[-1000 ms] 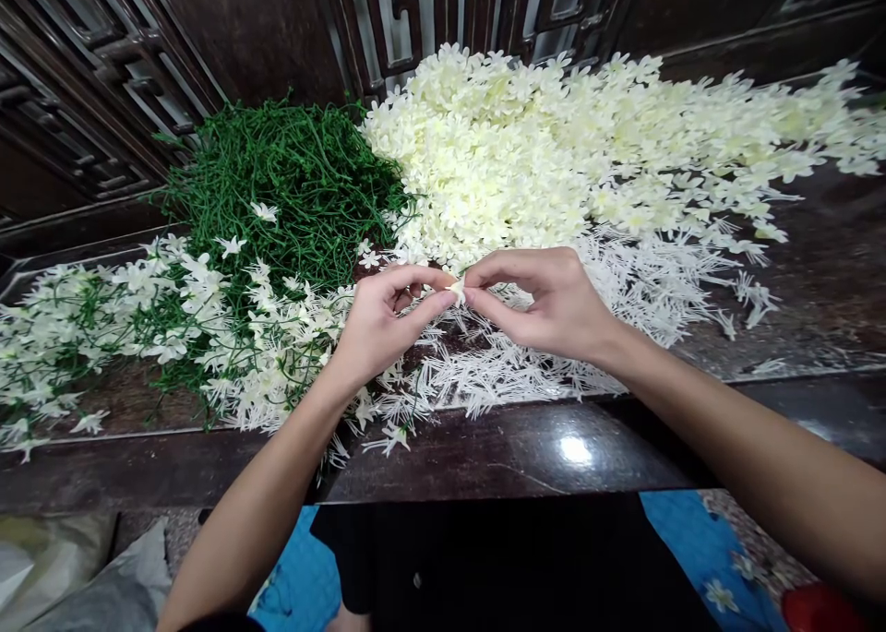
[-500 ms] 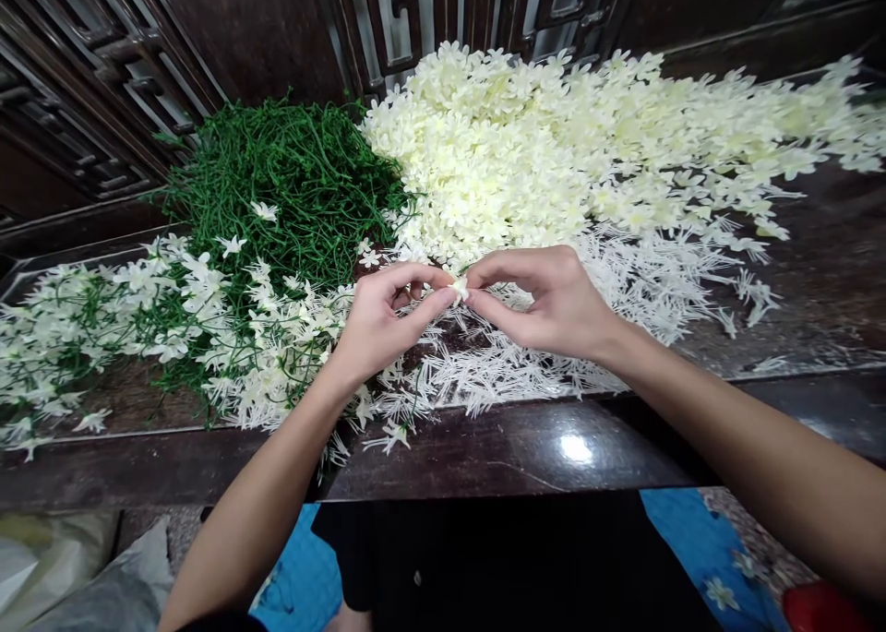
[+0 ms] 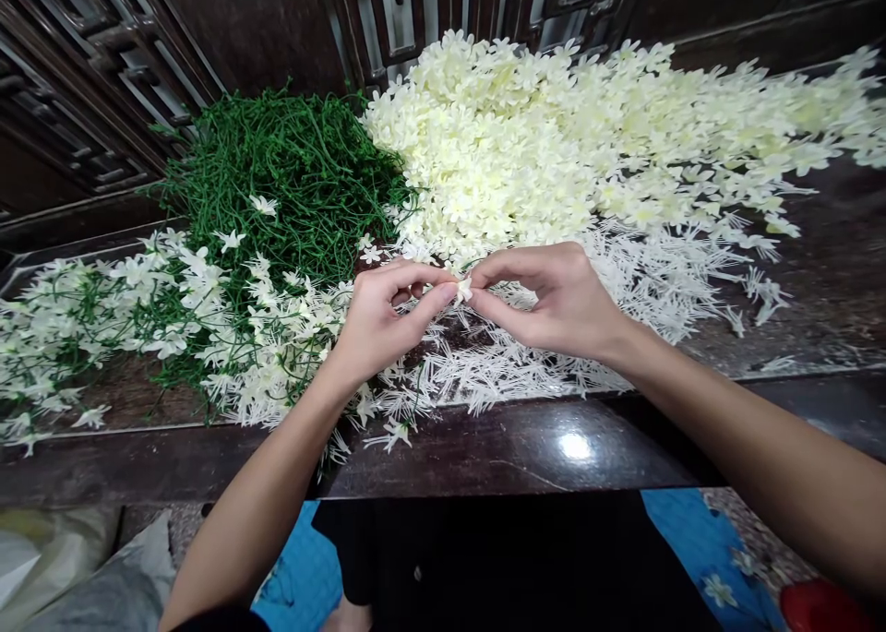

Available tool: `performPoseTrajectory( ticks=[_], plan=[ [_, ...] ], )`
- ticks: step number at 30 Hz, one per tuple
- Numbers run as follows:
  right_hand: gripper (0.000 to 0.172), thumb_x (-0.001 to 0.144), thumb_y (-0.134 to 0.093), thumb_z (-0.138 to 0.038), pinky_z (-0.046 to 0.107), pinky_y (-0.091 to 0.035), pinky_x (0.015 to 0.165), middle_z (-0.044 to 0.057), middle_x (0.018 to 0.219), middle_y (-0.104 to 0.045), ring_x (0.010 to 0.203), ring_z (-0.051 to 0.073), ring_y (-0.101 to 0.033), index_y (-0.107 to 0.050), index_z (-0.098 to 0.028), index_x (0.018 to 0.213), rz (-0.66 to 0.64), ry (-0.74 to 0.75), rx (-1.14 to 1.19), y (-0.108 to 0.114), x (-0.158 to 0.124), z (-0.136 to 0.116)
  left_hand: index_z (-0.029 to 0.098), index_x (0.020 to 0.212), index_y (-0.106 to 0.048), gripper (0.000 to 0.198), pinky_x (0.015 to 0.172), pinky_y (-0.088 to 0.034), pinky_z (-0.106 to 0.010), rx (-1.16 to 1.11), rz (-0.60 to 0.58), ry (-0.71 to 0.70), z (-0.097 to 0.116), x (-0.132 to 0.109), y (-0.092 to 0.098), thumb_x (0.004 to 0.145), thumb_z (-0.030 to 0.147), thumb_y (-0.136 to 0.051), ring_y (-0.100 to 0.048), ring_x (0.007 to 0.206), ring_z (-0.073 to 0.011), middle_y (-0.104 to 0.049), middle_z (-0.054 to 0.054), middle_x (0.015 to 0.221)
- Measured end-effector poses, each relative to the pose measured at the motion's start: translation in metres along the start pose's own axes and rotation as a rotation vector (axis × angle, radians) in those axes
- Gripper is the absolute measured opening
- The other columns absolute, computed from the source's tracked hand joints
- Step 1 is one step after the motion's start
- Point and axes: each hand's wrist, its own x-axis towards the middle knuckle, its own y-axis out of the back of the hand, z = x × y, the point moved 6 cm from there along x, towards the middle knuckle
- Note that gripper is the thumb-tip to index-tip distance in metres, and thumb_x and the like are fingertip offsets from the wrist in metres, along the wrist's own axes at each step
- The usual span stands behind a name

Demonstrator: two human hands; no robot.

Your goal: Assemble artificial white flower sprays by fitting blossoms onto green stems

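Observation:
A small white flower [image 3: 463, 289] is pinched between my two hands, above the middle of the bench. My left hand [image 3: 391, 314] has thumb and forefinger closed on its left side. The thumb and forefinger of my right hand [image 3: 554, 295] close on it from the right. Behind my hands rises a big heap of pale yellow-white blossoms [image 3: 512, 152]. Thin white spiky pieces [image 3: 651, 277] lie beside and below my right hand. A tangled pile of green stems [image 3: 291, 184] is at the back left, with white flowers on green stems [image 3: 200, 286] in front of it.
The dark wooden bench [image 3: 484, 452] has a carved, slatted back [image 3: 131, 69]. Below its front edge are blue material [image 3: 305, 558] on the floor, pale bags [image 3: 103, 567] at the left and a red object [image 3: 823, 606] at the lower right.
The small flower has turned slightly between my fingertips. Both hands remain in nearly the same place, and the view has shifted a little.

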Motion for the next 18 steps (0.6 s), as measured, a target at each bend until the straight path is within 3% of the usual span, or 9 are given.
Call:
performPoseTrajectory(
  ticks=[3, 4, 5, 8, 9, 10, 13, 15, 18],
  plan=[
    [0.014, 0.088, -0.072, -0.023, 0.043, -0.068, 0.07, 0.0, 0.082, -0.081, 0.074, 0.021, -0.076, -0.077, -0.03, 0.076, -0.01, -0.059, 0.032, 0.001, 0.001, 0.003, 0.018, 0.091, -0.082, 0.007, 0.065, -0.053, -0.026, 0.007, 0.011, -0.004, -0.001, 0.0, 0.0, 0.089, 0.023, -0.077, -0.068, 0.073, -0.0125, -0.083, -0.005, 0.088],
    [0.007, 0.087, -0.075, -0.028, 0.046, -0.069, 0.074, 0.002, 0.086, -0.082, 0.077, 0.023, -0.077, -0.078, -0.028, 0.081, -0.026, -0.109, 0.051, 0.001, 0.001, 0.006, 0.018, 0.09, -0.082, 0.007, 0.065, -0.053, -0.026, 0.011, 0.018, -0.013, 0.0, 0.0, 0.0, 0.089, 0.022, -0.076, -0.068, 0.072, -0.0123, -0.083, -0.004, 0.088],
    [0.011, 0.083, -0.081, -0.033, 0.049, -0.069, 0.08, 0.004, 0.094, -0.082, 0.083, 0.025, -0.078, -0.08, -0.026, 0.092, -0.047, -0.174, 0.069, 0.001, 0.0, 0.009, 0.018, 0.09, -0.081, 0.006, 0.065, -0.053, -0.026, 0.017, 0.029, -0.025, 0.0, 0.0, 0.001, 0.09, 0.022, -0.076, -0.068, 0.072, -0.0121, -0.083, -0.004, 0.088],
    [0.086, 0.064, -0.097, -0.047, 0.062, -0.063, 0.101, 0.012, 0.127, -0.077, 0.107, 0.033, -0.076, -0.067, -0.02, 0.139, -0.09, -0.377, 0.107, 0.0, -0.002, 0.017, 0.017, 0.089, -0.081, 0.005, 0.066, -0.053, -0.025, 0.051, 0.06, -0.084, 0.005, 0.0, 0.002, 0.09, 0.02, -0.076, -0.069, 0.071, -0.0113, -0.083, -0.004, 0.087],
    [0.091, 0.063, -0.096, -0.049, 0.063, -0.061, 0.105, 0.013, 0.131, -0.075, 0.111, 0.034, -0.075, -0.064, -0.019, 0.143, -0.085, -0.41, 0.124, -0.001, -0.003, 0.018, 0.017, 0.089, -0.08, 0.006, 0.066, -0.053, -0.025, 0.072, 0.057, -0.107, 0.006, -0.001, 0.002, 0.09, 0.019, -0.076, -0.069, 0.071, -0.0112, -0.083, -0.004, 0.086],
    [0.083, 0.067, -0.094, -0.05, 0.062, -0.06, 0.105, 0.013, 0.129, -0.075, 0.111, 0.033, -0.075, -0.066, -0.019, 0.139, -0.077, -0.415, 0.144, -0.001, -0.003, 0.017, 0.016, 0.089, -0.08, 0.006, 0.067, -0.052, -0.025, 0.093, 0.052, -0.129, 0.007, -0.001, 0.001, 0.091, 0.019, -0.075, -0.069, 0.071, -0.0111, -0.083, -0.004, 0.085],
    [0.028, 0.084, -0.084, -0.046, 0.052, -0.065, 0.096, 0.007, 0.104, -0.08, 0.093, 0.026, -0.075, -0.079, -0.024, 0.099, -0.075, -0.357, 0.201, -0.004, -0.002, 0.011, 0.017, 0.09, -0.08, 0.007, 0.067, -0.052, -0.025, 0.135, 0.031, -0.169, 0.008, -0.002, -0.002, 0.093, 0.018, -0.075, -0.068, 0.07, -0.011, -0.083, -0.003, 0.084],
    [0.02, 0.087, -0.082, -0.045, 0.048, -0.066, 0.085, 0.004, 0.091, -0.078, 0.083, 0.023, -0.073, -0.077, -0.025, 0.086, -0.078, -0.331, 0.207, -0.005, -0.002, 0.008, 0.017, 0.09, -0.08, 0.006, 0.067, -0.051, -0.025, 0.134, 0.036, -0.171, 0.007, -0.002, -0.002, 0.093, 0.019, -0.076, -0.066, 0.069, -0.0103, -0.082, -0.003, 0.083],
    [0.022, 0.087, -0.082, -0.045, 0.046, -0.065, 0.076, 0.004, 0.084, -0.077, 0.076, 0.022, -0.07, -0.075, -0.024, 0.083, -0.061, -0.326, 0.207, -0.004, -0.001, 0.007, 0.018, 0.089, -0.08, 0.003, 0.065, -0.05, -0.025, 0.08, 0.054, -0.144, 0.004, -0.001, -0.001, 0.09, 0.02, -0.079, -0.062, 0.066, -0.0092, -0.081, -0.002, 0.083]
  ],
)
